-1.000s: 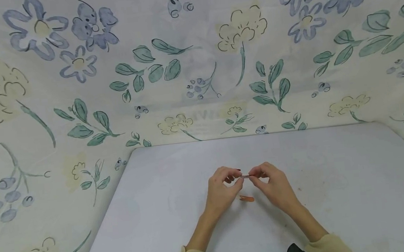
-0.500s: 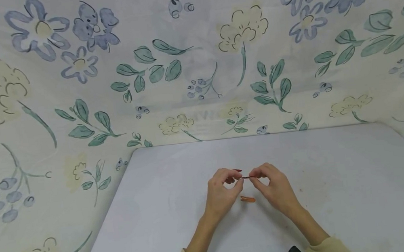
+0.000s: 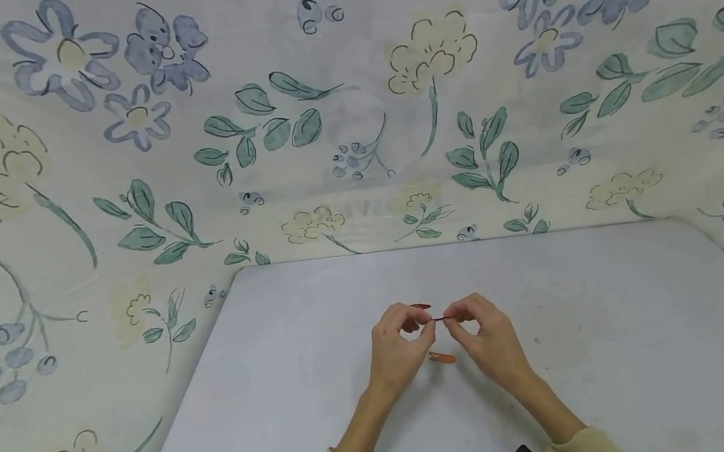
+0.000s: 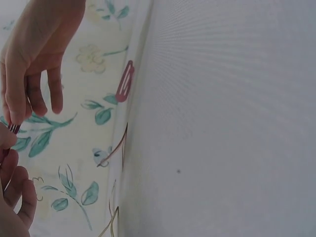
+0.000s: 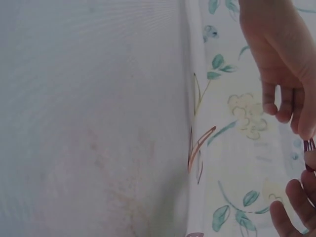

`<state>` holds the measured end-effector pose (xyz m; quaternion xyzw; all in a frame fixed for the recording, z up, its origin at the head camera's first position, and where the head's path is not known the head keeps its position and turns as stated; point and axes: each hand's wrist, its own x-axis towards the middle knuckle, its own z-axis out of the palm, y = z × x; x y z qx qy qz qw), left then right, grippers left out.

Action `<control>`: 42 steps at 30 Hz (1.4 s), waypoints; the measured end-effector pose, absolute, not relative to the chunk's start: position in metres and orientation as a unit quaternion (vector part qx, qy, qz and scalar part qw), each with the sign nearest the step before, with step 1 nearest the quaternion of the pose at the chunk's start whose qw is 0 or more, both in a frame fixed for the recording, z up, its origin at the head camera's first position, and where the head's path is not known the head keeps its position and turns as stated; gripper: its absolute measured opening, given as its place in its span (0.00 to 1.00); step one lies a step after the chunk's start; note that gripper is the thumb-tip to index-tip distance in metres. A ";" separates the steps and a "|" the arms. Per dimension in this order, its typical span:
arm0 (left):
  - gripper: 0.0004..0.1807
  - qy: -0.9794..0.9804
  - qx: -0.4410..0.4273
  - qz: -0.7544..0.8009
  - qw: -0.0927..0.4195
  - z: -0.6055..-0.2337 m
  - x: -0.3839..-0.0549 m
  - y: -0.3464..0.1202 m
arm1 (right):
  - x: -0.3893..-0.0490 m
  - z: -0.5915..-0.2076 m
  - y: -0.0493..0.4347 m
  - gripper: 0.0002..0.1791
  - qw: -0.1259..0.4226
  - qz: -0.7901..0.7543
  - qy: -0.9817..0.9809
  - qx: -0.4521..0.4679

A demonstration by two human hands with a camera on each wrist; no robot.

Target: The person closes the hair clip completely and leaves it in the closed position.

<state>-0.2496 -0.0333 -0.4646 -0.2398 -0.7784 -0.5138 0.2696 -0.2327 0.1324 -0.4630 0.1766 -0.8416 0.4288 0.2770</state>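
Observation:
A dark red snap hair clip is held up between both hands over the white table. My left hand pinches its left end with thumb and fingertips. At its other end, the thumb and fingers of my right hand grip it. The fingertips hide much of the clip; slots in its striped body show in the left wrist view. Another red snap clip lies just beyond the left fingers, seen flat and slotted in the left wrist view. An orange-brown clip lies between the wrists, its left end spread apart.
The white table runs back to a hanging cloth with flowers and leaves. In the left wrist view, thin brownish clips stand spread near the table's edge. Small specks mark the table at the right.
The hands hold almost the same place, with the clip still between them. The red clip beyond the left fingers shows a little more than a second ago.

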 end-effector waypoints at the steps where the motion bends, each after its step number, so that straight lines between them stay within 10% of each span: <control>1: 0.02 -0.779 -0.237 -0.514 0.270 -0.464 -0.249 -0.033 | -0.232 -0.463 0.132 0.11 0.275 0.431 -0.842 0.174; 42: 0.07 -0.789 -0.184 -0.521 0.268 -0.459 -0.241 -0.025 | -0.233 -0.462 0.130 0.13 0.333 0.407 -0.830 0.188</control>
